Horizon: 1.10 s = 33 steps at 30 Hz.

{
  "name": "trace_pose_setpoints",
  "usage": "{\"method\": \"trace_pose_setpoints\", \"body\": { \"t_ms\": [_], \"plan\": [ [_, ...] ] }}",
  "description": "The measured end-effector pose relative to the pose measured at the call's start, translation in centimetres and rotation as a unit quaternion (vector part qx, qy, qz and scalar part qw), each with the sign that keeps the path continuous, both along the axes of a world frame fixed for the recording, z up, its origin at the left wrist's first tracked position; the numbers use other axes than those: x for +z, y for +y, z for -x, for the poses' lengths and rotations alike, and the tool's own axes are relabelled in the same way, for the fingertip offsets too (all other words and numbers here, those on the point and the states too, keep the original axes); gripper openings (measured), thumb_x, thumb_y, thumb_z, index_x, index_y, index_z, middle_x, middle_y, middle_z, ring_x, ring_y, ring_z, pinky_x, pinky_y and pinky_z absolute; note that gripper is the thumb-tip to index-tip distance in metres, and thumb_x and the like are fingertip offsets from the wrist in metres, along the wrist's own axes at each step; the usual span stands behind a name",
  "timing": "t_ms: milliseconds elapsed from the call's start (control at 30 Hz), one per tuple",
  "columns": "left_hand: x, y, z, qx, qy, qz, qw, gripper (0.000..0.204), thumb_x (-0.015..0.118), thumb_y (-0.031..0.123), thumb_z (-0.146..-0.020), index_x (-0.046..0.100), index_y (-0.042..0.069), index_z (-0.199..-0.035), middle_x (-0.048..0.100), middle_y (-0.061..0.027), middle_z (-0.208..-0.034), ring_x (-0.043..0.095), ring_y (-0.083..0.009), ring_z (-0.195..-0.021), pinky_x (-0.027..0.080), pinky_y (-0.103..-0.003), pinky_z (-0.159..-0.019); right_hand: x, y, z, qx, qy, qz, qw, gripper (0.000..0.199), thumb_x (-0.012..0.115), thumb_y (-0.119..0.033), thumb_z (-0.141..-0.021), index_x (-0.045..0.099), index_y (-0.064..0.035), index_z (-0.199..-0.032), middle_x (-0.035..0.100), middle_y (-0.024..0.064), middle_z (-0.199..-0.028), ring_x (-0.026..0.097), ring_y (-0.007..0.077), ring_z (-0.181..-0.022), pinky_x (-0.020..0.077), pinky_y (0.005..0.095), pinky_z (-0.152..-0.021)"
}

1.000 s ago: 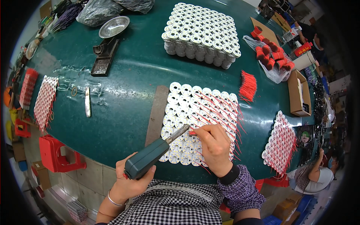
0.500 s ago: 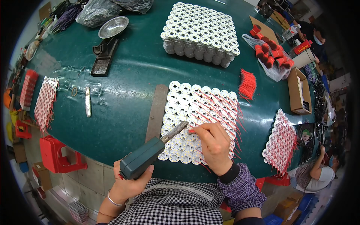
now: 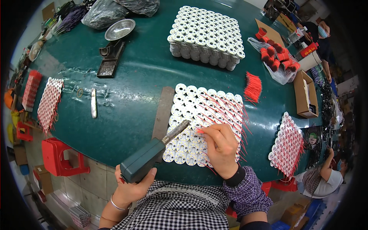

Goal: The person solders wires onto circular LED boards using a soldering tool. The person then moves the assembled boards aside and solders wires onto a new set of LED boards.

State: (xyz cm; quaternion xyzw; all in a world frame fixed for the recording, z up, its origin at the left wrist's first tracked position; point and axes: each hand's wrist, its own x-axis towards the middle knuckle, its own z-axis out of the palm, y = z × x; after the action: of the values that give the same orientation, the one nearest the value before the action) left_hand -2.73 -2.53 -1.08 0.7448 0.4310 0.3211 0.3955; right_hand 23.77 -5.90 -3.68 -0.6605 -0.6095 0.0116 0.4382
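Observation:
My left hand (image 3: 133,188) is wrapped round the handle of a dark green soldering gun (image 3: 142,161). Its metal tip points up and to the right, over a sheet of round white LED boards (image 3: 181,146). Just right of the tip, my right hand (image 3: 222,150) pinches a short red wire (image 3: 200,131) above the boards. Whether the tip or the wire touches a board, I cannot tell. Red wires (image 3: 226,109) lie across the sheet's upper right part and stick out past its right edge. A flat metal strip (image 3: 163,111) runs along the sheet's left side.
A tall stack of round boards (image 3: 207,34) stands at the back. Loose red wires (image 3: 253,87) lie right of the sheet, a wired panel (image 3: 286,145) and a cardboard box (image 3: 305,94) farther right. A metal dish (image 3: 120,30) and a silver blade-like tool (image 3: 94,103) sit on the left.
The soldering gun's tip has moved slightly up and left across the boards. My right hand has shifted a little with the red wire, still pinching it. The whole view has moved slightly.

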Motion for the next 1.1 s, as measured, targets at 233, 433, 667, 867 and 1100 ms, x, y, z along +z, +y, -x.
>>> {"method": "trace_pose_setpoints", "body": {
  "t_ms": [233, 433, 667, 867, 1100],
  "plan": [
    [0.6, 0.2, -0.1, 0.021, -0.059, 0.092, 0.994, 0.017, 0.08, 0.002, -0.077, 0.074, 0.003, -0.092, 0.071, -0.0057, -0.091, 0.067, -0.0187, -0.071, 0.049, -0.029, -0.064, 2.0, -1.3, -0.1, -0.026, -0.11, -0.034, 0.993, 0.028, 0.073, 0.009, -0.073, 0.07, -0.0029, -0.099, 0.062, 0.0078, -0.086, 0.06, 0.0264, -0.077, 0.0456, 0.0376, -0.073],
    [0.4, 0.4, -0.2, -0.014, -0.031, -0.013, 0.999, 0.018, 0.08, 0.004, -0.078, 0.072, 0.0, -0.093, 0.072, -0.0061, -0.085, 0.066, -0.0159, -0.064, 0.051, -0.026, -0.06, 2.3, -2.2, 0.1, -0.011, -0.125, -0.029, 0.992, 0.031, 0.072, 0.009, -0.071, 0.07, -0.0025, -0.1, 0.062, 0.0079, -0.087, 0.059, 0.0257, -0.077, 0.0459, 0.0375, -0.071],
    [0.8, 0.1, -0.3, -0.026, -0.097, 0.134, 0.986, 0.014, 0.078, 0.003, -0.079, 0.071, 0.0, -0.091, 0.071, -0.0056, -0.085, 0.064, -0.0111, -0.064, 0.049, -0.024, -0.058, 0.3, -3.0, 0.3, -0.005, -0.065, 0.056, 0.996, 0.025, 0.07, 0.008, -0.074, 0.071, -0.0021, -0.097, 0.061, 0.0085, -0.087, 0.06, 0.0256, -0.079, 0.0479, 0.037, -0.068],
    [0.3, 0.1, -0.8, -0.049, -0.101, 0.129, 0.985, 0.016, 0.075, 0.0, -0.078, 0.07, -0.002, -0.094, 0.068, -0.0067, -0.081, 0.061, -0.0116, -0.063, 0.047, -0.024, -0.056, 0.0, -3.0, 0.4, -0.005, -0.068, 0.056, 0.996, 0.024, 0.07, 0.007, -0.074, 0.071, -0.0022, -0.096, 0.062, 0.0086, -0.088, 0.061, 0.0257, -0.081, 0.0485, 0.0374, -0.069],
    [0.7, 0.2, -1.1, -0.074, -0.07, 0.101, 0.99, 0.016, 0.074, -0.001, -0.078, 0.07, -0.002, -0.094, 0.065, -0.0061, -0.078, 0.059, -0.0116, -0.062, 0.045, -0.025, -0.056, -0.2, -3.0, 0.4, -0.006, -0.075, 0.058, 0.995, 0.024, 0.07, 0.006, -0.074, 0.07, -0.0025, -0.096, 0.061, 0.0084, -0.088, 0.06, 0.0259, -0.081, 0.0484, 0.0378, -0.069]
  ]
}}
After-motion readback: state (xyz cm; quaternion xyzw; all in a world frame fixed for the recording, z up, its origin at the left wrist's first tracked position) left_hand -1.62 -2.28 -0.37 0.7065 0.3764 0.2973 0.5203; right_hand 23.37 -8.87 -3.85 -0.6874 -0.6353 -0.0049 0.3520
